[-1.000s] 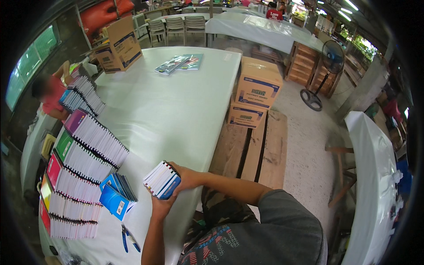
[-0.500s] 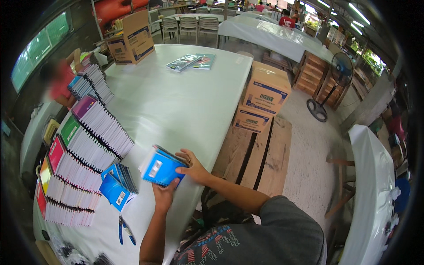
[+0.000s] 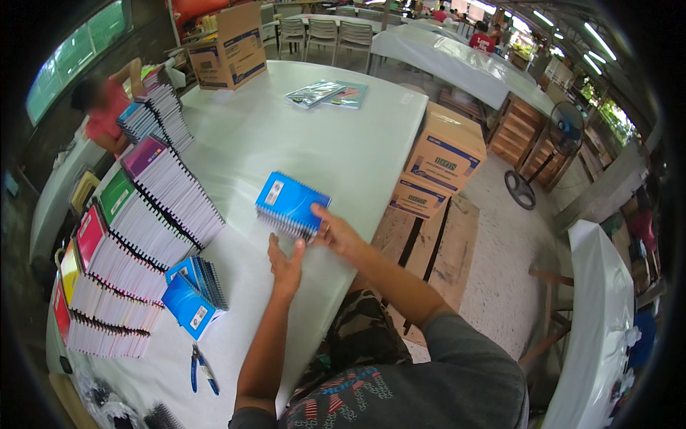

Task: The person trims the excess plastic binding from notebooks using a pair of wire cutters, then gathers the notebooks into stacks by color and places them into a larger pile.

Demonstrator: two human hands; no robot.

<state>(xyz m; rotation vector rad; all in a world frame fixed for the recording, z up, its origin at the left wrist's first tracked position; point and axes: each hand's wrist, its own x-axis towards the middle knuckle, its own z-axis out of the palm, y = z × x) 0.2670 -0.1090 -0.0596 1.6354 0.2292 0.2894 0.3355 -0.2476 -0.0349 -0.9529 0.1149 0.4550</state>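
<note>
blue notebook stack (image 3: pixel 291 205) | in right hand (image 3: pixel 334 232) | left hand (image 3: pixel 286 266) just below

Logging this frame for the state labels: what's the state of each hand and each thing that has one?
right hand: grip shut on blue notebook stack
left hand: open, fingertips at the stack's edge
blue notebook stack: closed, lifted, tilted
fanned notebook rows: lying overlapped on the table
cardboard box: flaps open
pliers: lying flat
</note>
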